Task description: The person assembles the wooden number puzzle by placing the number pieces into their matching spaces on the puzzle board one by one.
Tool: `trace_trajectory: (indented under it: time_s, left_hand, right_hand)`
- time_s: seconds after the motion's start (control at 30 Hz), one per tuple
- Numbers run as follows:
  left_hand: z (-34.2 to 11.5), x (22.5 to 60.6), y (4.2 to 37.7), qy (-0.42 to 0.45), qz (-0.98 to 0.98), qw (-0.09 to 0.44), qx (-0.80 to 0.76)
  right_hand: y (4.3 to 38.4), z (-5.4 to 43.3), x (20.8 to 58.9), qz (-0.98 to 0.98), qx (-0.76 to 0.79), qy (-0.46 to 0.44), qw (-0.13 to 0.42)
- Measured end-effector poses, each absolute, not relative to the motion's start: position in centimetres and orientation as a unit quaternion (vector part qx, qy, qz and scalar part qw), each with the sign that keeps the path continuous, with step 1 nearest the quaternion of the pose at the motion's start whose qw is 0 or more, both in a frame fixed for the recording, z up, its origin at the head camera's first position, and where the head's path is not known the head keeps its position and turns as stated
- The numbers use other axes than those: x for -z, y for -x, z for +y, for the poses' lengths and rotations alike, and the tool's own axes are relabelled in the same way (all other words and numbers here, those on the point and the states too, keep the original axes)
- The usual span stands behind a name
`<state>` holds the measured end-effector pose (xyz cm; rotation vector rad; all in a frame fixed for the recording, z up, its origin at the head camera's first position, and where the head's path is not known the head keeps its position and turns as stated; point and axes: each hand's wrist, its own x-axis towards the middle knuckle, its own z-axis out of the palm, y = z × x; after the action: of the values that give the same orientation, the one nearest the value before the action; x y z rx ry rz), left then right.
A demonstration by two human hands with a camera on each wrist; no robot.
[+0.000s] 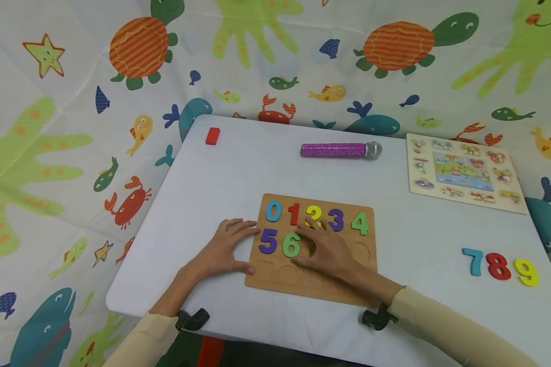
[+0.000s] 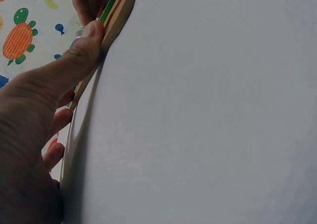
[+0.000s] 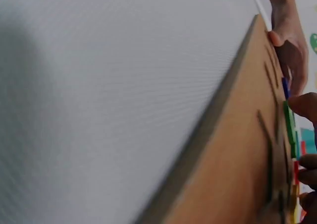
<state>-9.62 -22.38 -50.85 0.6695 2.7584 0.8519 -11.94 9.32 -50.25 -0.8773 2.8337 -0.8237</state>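
A wooden number board (image 1: 275, 283) lies on the white table, with coloured numbers 0 to 6 set in its two upper rows. My right hand (image 1: 328, 250) is over the board, pinching the green number 6 (image 1: 291, 245) between thumb and index finger at its right side. In the right wrist view the thumb meets the edge of the green 6 (image 3: 290, 130). My left hand (image 1: 225, 247) rests at the board's left edge, fingers spread and thumb on the near left part. Beside it sits the purple number 5 (image 1: 268, 241). The right hand partly covers the yellow number 2 (image 1: 313, 212).
Blue number 7 (image 1: 474, 261), red number 8 (image 1: 498, 266) and yellow number 9 (image 1: 526, 272) lie to the right. Farther back are a purple glittery microphone (image 1: 332, 150), a picture puzzle board (image 1: 420, 178) and a red block (image 1: 213, 136). A patterned cloth hangs behind.
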Motion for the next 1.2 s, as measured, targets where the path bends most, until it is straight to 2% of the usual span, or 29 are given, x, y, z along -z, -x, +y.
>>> trace_trajectory:
  time_s: [0.23, 0.33, 0.47, 0.53, 0.67, 0.8, 0.97, 1.2]
  left_hand:
    - [-22.2, 50.9, 9.6, -0.219, 0.927, 0.092, -0.291]
    - [-22.1, 50.9, 9.6, -0.219, 0.926, 0.091, -0.293]
    - [-22.1, 50.8, 9.6, -0.217, 0.926, 0.090, -0.296]
    - [-22.1, 50.8, 9.6, -0.216, 0.926, 0.089, -0.296]
    - [-22.2, 50.8, 9.6, -0.218, 0.926, 0.091, -0.293]
    - [-22.3, 50.8, 9.7, -0.219, 0.926, 0.094, -0.292]
    - [-22.2, 50.8, 9.8, -0.221, 0.926, 0.091, -0.292]
    - [-22.1, 51.0, 9.9, -0.221, 0.926, 0.091, -0.292]
  right_hand:
    - [13.2, 12.4, 48.0, 0.909, 0.314, 0.274, 0.022]
    - [14.2, 16.3, 46.7, 0.914, 0.317, 0.254, 0.009]
    - [15.3, 24.3, 46.0, 0.925, 0.308, 0.220, -0.011]
    - [15.2, 28.7, 45.9, 0.933, 0.306, 0.188, 0.004]
    - [13.9, 36.7, 45.8, 0.954, 0.274, 0.096, 0.080]
    - [12.3, 42.3, 46.3, 0.967, 0.213, 0.029, 0.134]
    - [10.5, 46.0, 47.4, 0.972, 0.171, 0.007, 0.163]
    - [9.4, 47.5, 48.7, 0.969, 0.176, 0.012, 0.170]
